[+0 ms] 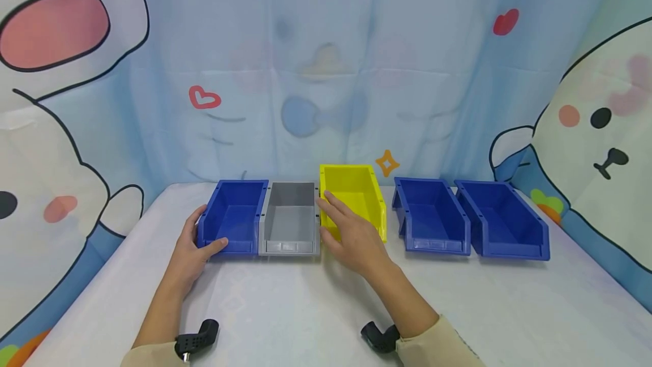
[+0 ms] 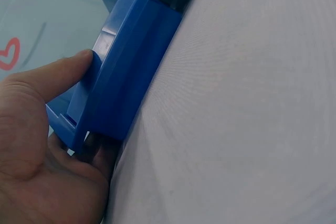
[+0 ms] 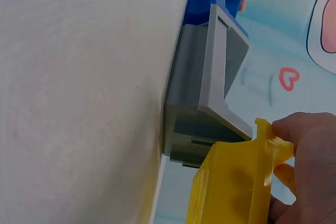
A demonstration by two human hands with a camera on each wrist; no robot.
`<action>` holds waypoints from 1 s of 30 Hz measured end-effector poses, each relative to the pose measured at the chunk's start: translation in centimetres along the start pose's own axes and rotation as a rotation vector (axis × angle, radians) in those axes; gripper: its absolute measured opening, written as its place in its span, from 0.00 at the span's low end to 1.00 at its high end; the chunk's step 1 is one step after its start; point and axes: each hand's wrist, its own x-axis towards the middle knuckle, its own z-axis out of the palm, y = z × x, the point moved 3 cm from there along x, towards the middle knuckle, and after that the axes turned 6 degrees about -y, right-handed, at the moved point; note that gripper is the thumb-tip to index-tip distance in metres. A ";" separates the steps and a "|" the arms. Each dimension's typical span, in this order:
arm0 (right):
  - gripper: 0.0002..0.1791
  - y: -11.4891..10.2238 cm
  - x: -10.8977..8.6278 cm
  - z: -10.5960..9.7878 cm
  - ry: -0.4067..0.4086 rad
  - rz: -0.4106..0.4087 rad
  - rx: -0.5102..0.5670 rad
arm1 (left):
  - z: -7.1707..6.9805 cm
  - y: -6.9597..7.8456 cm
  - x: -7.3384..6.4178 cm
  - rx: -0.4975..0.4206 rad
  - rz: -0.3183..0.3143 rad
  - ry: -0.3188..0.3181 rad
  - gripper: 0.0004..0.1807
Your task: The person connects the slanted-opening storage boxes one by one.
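Observation:
At the left end of a row, my left hand (image 1: 191, 254) grips a blue bin (image 1: 236, 217) by its front left corner. Its thumb lies over the front lip, and the other fingers go round the outer side, partly hidden. A grey bin (image 1: 292, 217) stands against that bin's right side. My right hand (image 1: 356, 239) holds a yellow bin (image 1: 359, 188) by its left wall, beside the grey bin. The right wrist view has the thumb at the yellow rim (image 3: 262, 166) and fingers curled behind it. The yellow bin sits slightly farther back than the grey one; whether it touches the table, I cannot tell.
To the right stand two more blue bins, one (image 1: 433, 214) nearer the yellow bin and another (image 1: 501, 217) at the row's end. A white cloth covers the table (image 1: 285, 310). Behind hangs a pale blue curtain (image 1: 326, 27) with cartoon prints.

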 end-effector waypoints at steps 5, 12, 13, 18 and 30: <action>0.33 0.1 0.0 0.0 -0.022 -0.015 0.013 | 0.1 -0.1 0.0 0.003 -0.007 0.003 0.55; 0.33 0.2 0.1 0.0 -0.040 -0.026 0.030 | 0.1 0.0 0.0 0.008 -0.011 0.005 0.54; 0.33 0.2 0.1 0.0 -0.044 -0.024 0.032 | 0.1 0.0 0.0 0.010 -0.012 0.006 0.54; 0.34 0.1 0.1 0.1 -0.090 -0.001 0.032 | 0.1 0.1 -0.1 0.020 -0.018 0.007 0.54; 0.35 0.3 -0.2 0.6 -0.154 0.035 0.040 | 0.1 0.1 -0.1 0.023 -0.017 0.001 0.55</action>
